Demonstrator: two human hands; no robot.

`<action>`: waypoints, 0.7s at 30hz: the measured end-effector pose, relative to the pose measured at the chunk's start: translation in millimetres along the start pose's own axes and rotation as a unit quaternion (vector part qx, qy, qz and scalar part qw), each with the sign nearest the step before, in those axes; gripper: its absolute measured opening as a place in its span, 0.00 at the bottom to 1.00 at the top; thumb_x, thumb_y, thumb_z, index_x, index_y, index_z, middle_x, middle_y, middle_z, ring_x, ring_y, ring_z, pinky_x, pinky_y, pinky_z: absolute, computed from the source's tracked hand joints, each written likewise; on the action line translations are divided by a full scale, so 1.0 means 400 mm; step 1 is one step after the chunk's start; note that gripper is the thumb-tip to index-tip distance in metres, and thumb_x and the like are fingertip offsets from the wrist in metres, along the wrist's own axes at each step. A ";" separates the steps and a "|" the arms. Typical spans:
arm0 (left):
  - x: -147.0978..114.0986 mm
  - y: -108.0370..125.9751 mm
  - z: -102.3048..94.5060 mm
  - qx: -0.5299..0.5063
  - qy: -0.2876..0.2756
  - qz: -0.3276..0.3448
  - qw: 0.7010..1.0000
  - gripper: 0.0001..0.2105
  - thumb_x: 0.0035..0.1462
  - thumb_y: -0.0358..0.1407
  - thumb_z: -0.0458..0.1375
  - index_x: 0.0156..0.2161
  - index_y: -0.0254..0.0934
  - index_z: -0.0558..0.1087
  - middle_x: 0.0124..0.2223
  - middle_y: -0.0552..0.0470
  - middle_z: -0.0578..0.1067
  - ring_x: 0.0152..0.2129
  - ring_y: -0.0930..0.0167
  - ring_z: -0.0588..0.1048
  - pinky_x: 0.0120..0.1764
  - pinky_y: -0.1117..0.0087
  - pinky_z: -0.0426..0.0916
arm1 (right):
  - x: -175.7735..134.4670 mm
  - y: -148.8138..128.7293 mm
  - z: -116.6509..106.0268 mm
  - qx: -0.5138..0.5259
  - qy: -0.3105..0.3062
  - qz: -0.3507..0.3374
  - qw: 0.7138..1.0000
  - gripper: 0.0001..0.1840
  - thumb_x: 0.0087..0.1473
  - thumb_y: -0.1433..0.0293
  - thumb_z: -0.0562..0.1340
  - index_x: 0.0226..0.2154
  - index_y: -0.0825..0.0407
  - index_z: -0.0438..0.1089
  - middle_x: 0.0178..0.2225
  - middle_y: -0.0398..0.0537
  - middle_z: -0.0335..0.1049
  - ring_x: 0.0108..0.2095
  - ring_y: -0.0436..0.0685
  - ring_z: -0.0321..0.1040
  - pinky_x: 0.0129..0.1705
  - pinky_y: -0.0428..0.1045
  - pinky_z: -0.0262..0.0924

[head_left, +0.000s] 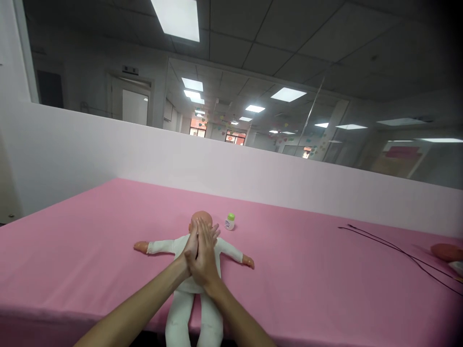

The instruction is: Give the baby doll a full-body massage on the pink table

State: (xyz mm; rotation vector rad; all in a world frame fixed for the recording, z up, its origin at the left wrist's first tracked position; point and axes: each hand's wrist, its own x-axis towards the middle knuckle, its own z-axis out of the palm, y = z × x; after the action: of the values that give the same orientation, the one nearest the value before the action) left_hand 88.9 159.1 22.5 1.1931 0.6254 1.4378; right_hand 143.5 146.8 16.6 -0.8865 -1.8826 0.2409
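Note:
A baby doll with a cloth body in white lies on its back, arms spread and head toward the wall. Above its chest, my left hand and my right hand are pressed palm to palm. Their fingers are stretched out and point toward the doll's head, covering its face. I see no object between the palms, though the space between them is hidden. Just right of the doll's head stands a small white bottle with a green cap.
A pink sheet covers the table. Two thin dark cords run toward the right edge, near a brownish rounded object partly cut off. Behind the table rises a white wall with large glass panes above.

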 end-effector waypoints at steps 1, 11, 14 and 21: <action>-0.005 -0.006 -0.004 0.014 -0.006 -0.005 1.000 0.35 0.65 0.60 0.42 0.68 0.44 0.62 0.68 0.46 0.66 0.69 0.60 0.58 0.69 0.52 0.56 | 0.018 0.013 -0.012 0.003 -0.005 0.013 1.000 0.37 0.68 0.49 0.47 0.70 0.52 0.54 0.71 0.55 0.51 0.73 0.65 0.42 0.72 0.67 0.39; 0.039 -0.025 -0.215 0.539 0.016 0.069 0.839 0.16 0.66 0.37 0.51 0.54 0.35 0.74 0.57 0.41 0.76 0.55 0.60 0.72 0.60 0.56 0.64 | 0.011 0.200 -0.059 -0.128 -0.102 0.111 0.980 0.19 0.65 0.68 0.56 0.56 0.51 0.70 0.56 0.54 0.73 0.58 0.63 0.67 0.61 0.59 0.60; 0.034 -0.068 -0.227 0.608 -0.006 0.035 0.793 0.11 0.64 0.34 0.54 0.47 0.36 0.76 0.48 0.44 0.79 0.48 0.62 0.75 0.52 0.62 0.68 | -0.016 0.215 -0.025 -0.226 -0.106 0.130 0.960 0.16 0.64 0.71 0.58 0.52 0.53 0.72 0.52 0.56 0.74 0.54 0.65 0.69 0.57 0.58 0.62; 0.067 -0.091 -0.190 0.653 0.013 -0.032 0.757 0.08 0.61 0.30 0.53 0.37 0.34 0.75 0.42 0.39 0.79 0.44 0.57 0.76 0.49 0.58 0.64 | 0.002 0.214 -0.014 -0.316 -0.128 0.177 0.923 0.07 0.64 0.71 0.60 0.37 0.53 0.74 0.41 0.55 0.77 0.45 0.62 0.72 0.47 0.53 0.61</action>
State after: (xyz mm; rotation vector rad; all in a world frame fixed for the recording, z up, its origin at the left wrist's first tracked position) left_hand 38.2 211.1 -27.5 2.1413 1.8276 0.8146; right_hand 188.3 207.2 -24.9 -1.7121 -2.0626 -0.0511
